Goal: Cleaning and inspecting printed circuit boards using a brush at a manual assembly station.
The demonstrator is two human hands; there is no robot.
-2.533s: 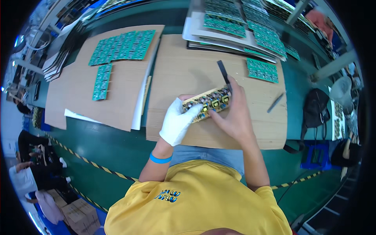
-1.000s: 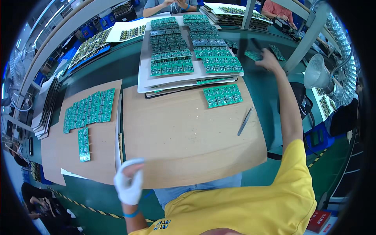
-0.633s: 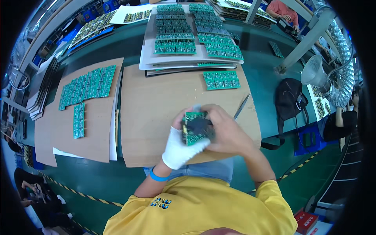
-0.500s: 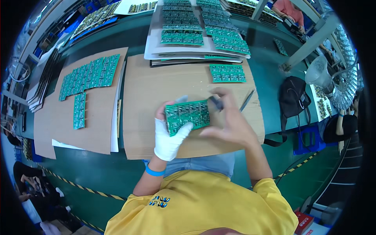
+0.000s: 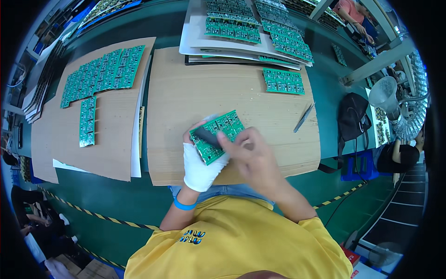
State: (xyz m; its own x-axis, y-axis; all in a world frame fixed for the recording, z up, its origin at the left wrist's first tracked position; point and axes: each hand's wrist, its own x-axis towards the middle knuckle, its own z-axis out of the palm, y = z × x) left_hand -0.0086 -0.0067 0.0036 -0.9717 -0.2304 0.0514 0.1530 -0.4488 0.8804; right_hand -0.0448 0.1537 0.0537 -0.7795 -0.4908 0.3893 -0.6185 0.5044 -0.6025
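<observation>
Left hand (image 5: 199, 162), in a white glove, has its grip closed under and round the near edge of a green circuit board panel (image 5: 217, 136), holding it tilted just above the cardboard sheet (image 5: 232, 97) on the green bench (image 5: 167, 23). Right hand (image 5: 253, 156) is bare, grip pinched shut on a small dark tool (image 5: 207, 136) laid across the panel face; can't tell if it's a brush or a scraper, it's blurred. Panel looks like a thin, stiff array of small boards: light, rigid enough to hold from one edge, but I'd expect it to flex or snap along the break lines if twisted. Surface parts look small and likely fragile, so the grip belongs on the bare edges, palm supporting from below, which is about what the gloved hand does. Glove should give decent friction; bare laminate is a bit slick otherwise. Pressing hard mid-panel with the tool is the risk I'd flag, since support is only on one side. Another loose panel (image 5: 284, 81) lies flat further up the cardboard, metal tweezers (image 5: 303, 118) just right of the work. More panels are laid out in rows on the left cardboard (image 5: 107, 139), and stacked trays of panels (image 5: 241, 30) sit at the far edge. A black bag (image 5: 352, 123) hangs off the bench on the right.
</observation>
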